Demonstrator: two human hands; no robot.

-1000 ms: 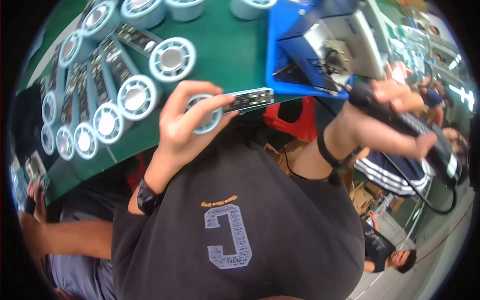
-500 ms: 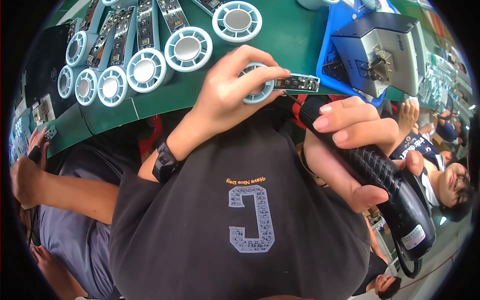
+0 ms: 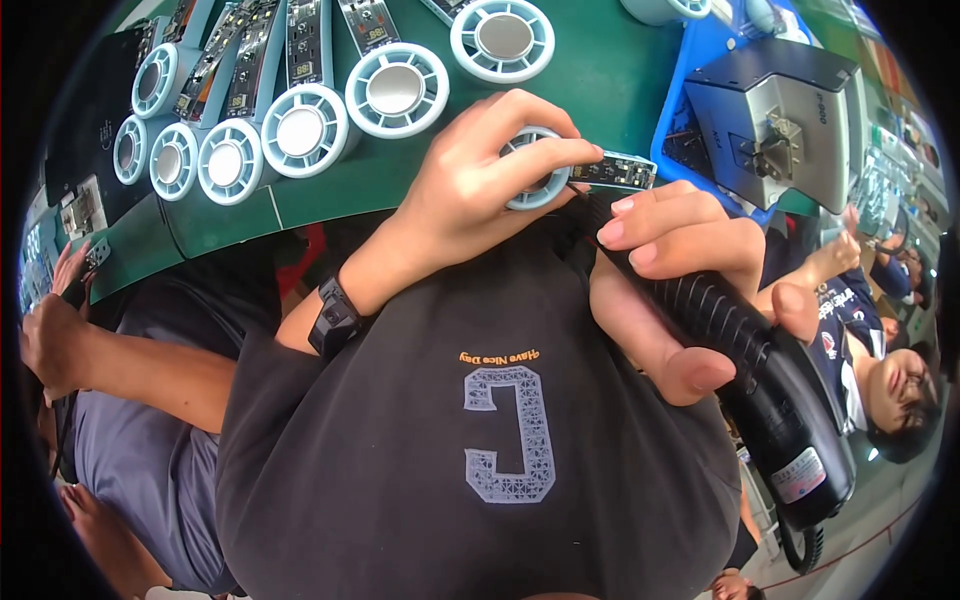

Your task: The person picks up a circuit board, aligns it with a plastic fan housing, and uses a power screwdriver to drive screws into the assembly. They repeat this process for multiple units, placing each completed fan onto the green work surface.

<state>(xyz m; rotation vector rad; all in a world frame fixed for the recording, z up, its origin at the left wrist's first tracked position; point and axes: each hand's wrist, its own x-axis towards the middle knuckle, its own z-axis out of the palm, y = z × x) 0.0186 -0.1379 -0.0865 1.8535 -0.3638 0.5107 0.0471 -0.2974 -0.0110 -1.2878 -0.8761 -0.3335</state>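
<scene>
"What is the largest thing around the hands?"

"A green counter (image 3: 600, 75), stretching beyond the left hand (image 3: 478, 170). Ahead of the right hand (image 3: 635, 310) is a blue bin (image 3: 672, 105), with a grey machine (image 3: 728, 125) in or over it."

"And on the counter?"

"Beyond the left hand and off to its left, a row of parts (image 3: 306, 130) with pale blue, spoked round heads and silver centres. Several show a dark circuit strip reaching away from the hand."

"What do the hands hold?"

"The right hand is curled around a black screwdriver (image 3: 735, 345), which slants up toward the left hand. The left hand grasps the held part (image 3: 552, 190) by its round head, fingers across it."

"Any smaller details?"

"A circuit board (image 3: 622, 172) sticks out to the right of the left fingertips. The screwdriver's front end is just beneath; whether it touches, I cannot tell."
</scene>
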